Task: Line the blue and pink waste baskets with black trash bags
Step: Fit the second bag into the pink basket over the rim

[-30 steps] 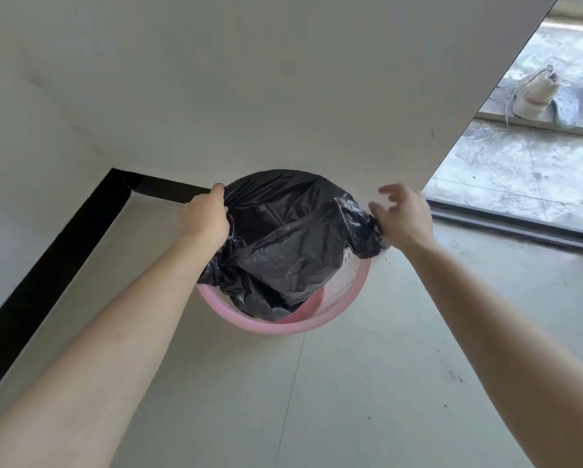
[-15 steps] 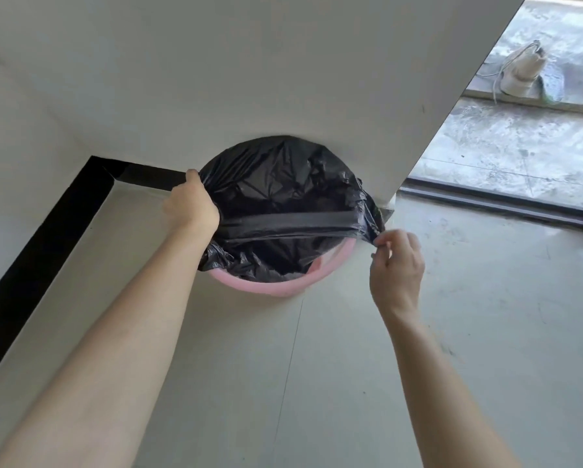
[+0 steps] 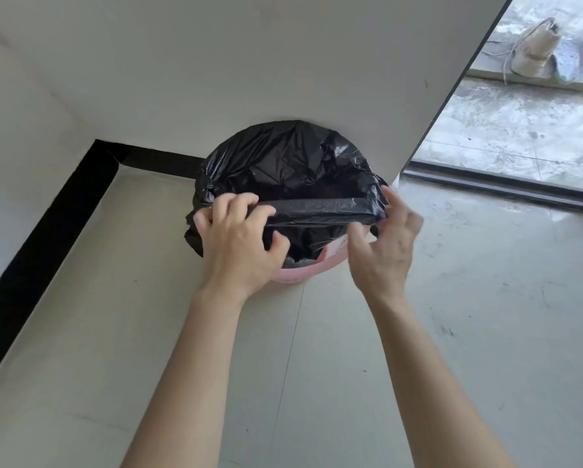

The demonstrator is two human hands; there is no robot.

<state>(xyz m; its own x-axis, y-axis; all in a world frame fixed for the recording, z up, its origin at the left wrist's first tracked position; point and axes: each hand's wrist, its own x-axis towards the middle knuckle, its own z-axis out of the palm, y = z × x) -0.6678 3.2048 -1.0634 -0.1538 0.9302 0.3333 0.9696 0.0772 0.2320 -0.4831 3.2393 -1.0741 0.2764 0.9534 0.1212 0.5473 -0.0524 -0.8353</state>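
A round pink plastic waste basket (image 3: 312, 269) is seen standing on the pale tiled floor (image 3: 351, 383), close against the base of a white wall (image 3: 249, 62). Most of its rim is covered by a crinkled black plastic trash bag (image 3: 293, 163), whose mouth is draped over the far and side edges, while only a short arc of pink is left bare at the near side. A taut band of the bag's near edge is stretched straight across the opening between the 2 hands. The left end of that band is grasped by the left hand (image 3: 239, 244), its fingers curled over the film and the thumb tucked under it. The right end is pinched by the right hand (image 3: 384, 244) between thumb and fingertips, the remaining fingers being spread loosely. A black skirting strip (image 3: 47, 251) is seen along the wall to the left. Beyond a dark door track (image 3: 506, 185) at the right, a pale shoe with loose laces (image 3: 533, 52) is seen on rough grey ground.
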